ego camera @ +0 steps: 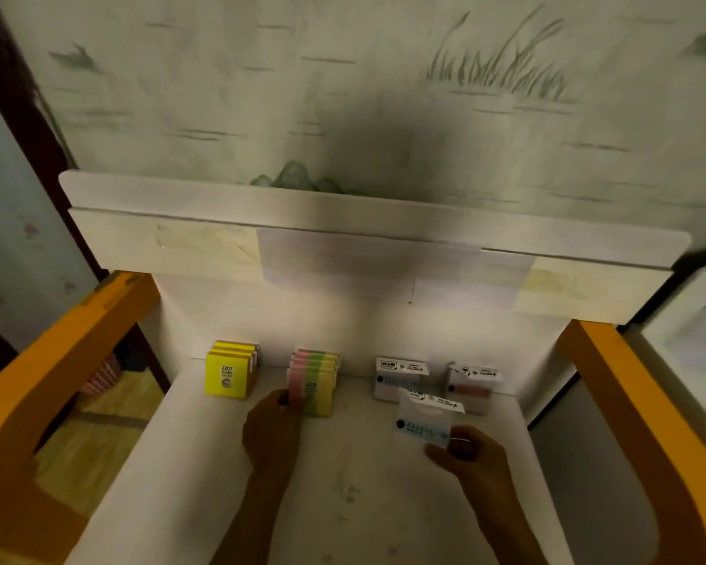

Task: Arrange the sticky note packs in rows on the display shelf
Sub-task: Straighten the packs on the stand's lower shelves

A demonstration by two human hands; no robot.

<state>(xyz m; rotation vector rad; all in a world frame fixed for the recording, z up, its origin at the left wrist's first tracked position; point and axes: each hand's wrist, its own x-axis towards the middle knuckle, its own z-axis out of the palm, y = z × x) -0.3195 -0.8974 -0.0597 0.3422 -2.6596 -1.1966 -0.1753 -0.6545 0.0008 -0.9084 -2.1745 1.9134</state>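
Head view: on the shelf (343,483), left hand (272,432) pinches the multicolour pack (316,387), right hand (467,452) a clear pack (426,422).

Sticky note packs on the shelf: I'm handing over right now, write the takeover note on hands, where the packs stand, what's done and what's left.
Left hand: grips the front of the pink, green and yellow row, apparently squaring it.
Right hand: pinches a clear hang-tab pack with a blue strip, held in front of the two white rows.
On the white shelf, left to right along the back: yellow row, the multicolour row, blue-strip hang-tab row, pink-strip hang-tab row.
Done: four rows started.
Left: set the held pack down, probably at the front of the blue-strip row, then straighten the rows.
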